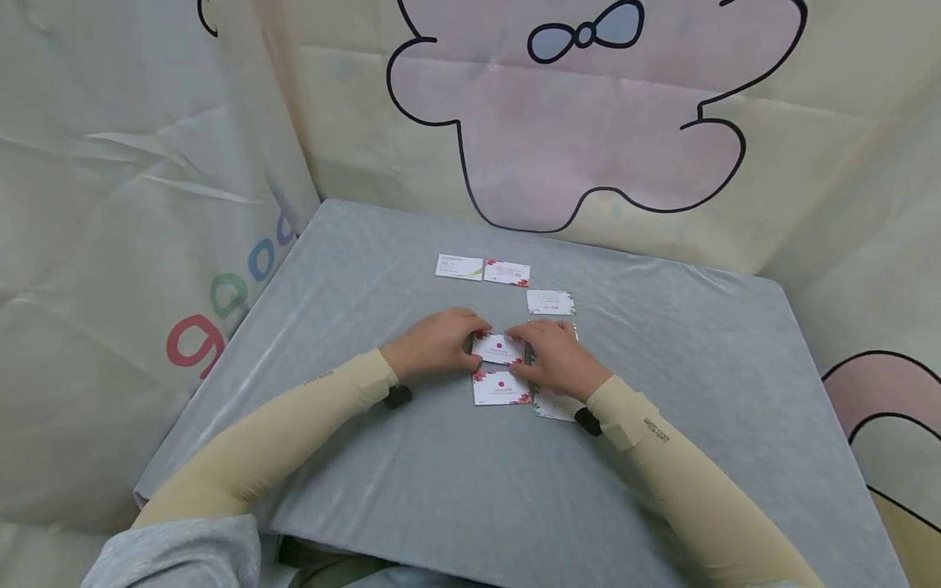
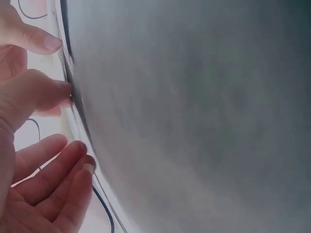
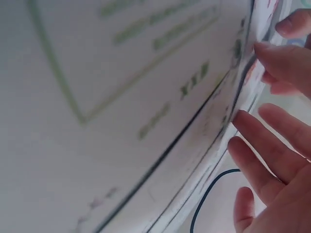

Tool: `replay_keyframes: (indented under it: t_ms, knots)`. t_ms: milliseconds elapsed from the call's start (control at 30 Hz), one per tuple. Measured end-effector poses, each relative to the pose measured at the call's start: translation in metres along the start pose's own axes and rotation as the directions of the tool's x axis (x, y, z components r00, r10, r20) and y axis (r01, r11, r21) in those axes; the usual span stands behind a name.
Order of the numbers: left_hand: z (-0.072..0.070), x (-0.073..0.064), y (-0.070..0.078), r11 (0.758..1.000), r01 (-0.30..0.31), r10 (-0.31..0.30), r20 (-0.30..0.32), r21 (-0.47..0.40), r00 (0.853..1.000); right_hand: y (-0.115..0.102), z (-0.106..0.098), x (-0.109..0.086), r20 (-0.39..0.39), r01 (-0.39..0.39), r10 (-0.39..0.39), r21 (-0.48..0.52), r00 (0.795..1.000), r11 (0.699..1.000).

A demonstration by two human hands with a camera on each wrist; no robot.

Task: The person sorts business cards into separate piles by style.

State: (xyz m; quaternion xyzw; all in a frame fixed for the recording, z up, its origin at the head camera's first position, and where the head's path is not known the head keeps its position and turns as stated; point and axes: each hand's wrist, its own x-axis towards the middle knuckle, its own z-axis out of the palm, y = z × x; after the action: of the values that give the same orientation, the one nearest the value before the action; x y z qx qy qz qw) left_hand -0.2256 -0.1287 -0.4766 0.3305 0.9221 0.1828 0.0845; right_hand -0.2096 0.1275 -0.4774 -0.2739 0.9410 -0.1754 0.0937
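Observation:
A white business card (image 1: 500,349) with red flowers in its corners and a red dot lies between both hands on the grey cloth. My left hand (image 1: 434,343) holds it at the left edge, index finger by the far corner and thumb by the near one. At the opposite edge, my right hand (image 1: 555,358) holds it the same way. Just below is a matching card (image 1: 501,389). A leaf-edged card (image 1: 555,406) lies partly under the right hand and wrist. Another card behind the right hand is mostly hidden. In the right wrist view, a printed card (image 3: 146,73) looms close.
Farther back lie a white card with a yellow-green stripe (image 1: 459,267), a red-flowered card (image 1: 507,273) and a leaf-edged card (image 1: 550,302). The grey cloth-covered table (image 1: 367,278) meets printed fabric walls (image 1: 588,147) at its back and sides.

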Motion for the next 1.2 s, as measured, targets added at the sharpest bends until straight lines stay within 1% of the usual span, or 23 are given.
replay_keyframes:
  t_ms: [133, 200, 267, 367, 500, 633, 733, 867, 1033, 1200]
  knots:
    - [-0.007, 0.007, -0.009, 1.000, 0.008, -0.008, -0.015, -0.004, 1.000, 0.008, 0.001, 0.012, -0.027, 0.014, -0.014, 0.011, 1.000, 1.000]
    - [-0.012, 0.013, -0.014, 1.000, 0.011, -0.011, -0.018, -0.006, 1.000, 0.013, -0.001, 0.021, -0.038, 0.002, -0.001, 0.009, 0.999, 1.000]
    - [-0.015, 0.023, -0.019, 1.000, 0.010, -0.010, -0.024, -0.007, 1.000, 0.018, -0.004, 0.029, -0.050, -0.023, 0.023, 0.000, 0.998, 1.000]
    - [-0.023, 0.039, -0.027, 1.000, 0.024, -0.024, -0.041, -0.014, 0.999, 0.025, -0.014, 0.044, -0.070, -0.060, 0.060, -0.001, 0.996, 0.998]
    - [-0.033, 0.063, -0.039, 0.999, 0.039, -0.037, -0.064, 0.018, 0.997, 0.035, -0.027, 0.064, -0.109, -0.076, 0.078, 0.025, 0.991, 0.997]
    - [-0.038, 0.085, -0.048, 0.997, 0.045, -0.042, -0.062, 0.055, 0.997, 0.047, -0.034, 0.082, -0.111, -0.097, 0.103, 0.063, 0.988, 0.993]
    - [-0.039, 0.100, -0.053, 0.996, 0.053, -0.049, -0.051, 0.066, 0.997, 0.055, -0.036, 0.093, -0.094, -0.121, 0.129, 0.088, 0.987, 0.989]
    - [-0.038, 0.111, -0.059, 0.995, 0.067, -0.066, -0.026, 0.072, 0.997, 0.065, -0.035, 0.104, -0.080, -0.134, 0.143, 0.112, 0.986, 0.985]
    - [-0.033, 0.121, -0.066, 0.994, 0.084, -0.085, 0.012, 0.067, 0.996, 0.072, -0.032, 0.113, -0.057, -0.152, 0.159, 0.107, 0.986, 0.982]
    - [-0.030, 0.128, -0.072, 0.993, 0.105, -0.105, 0.010, 0.053, 0.994, 0.075, -0.032, 0.119, -0.051, -0.172, 0.178, 0.091, 0.983, 0.981]
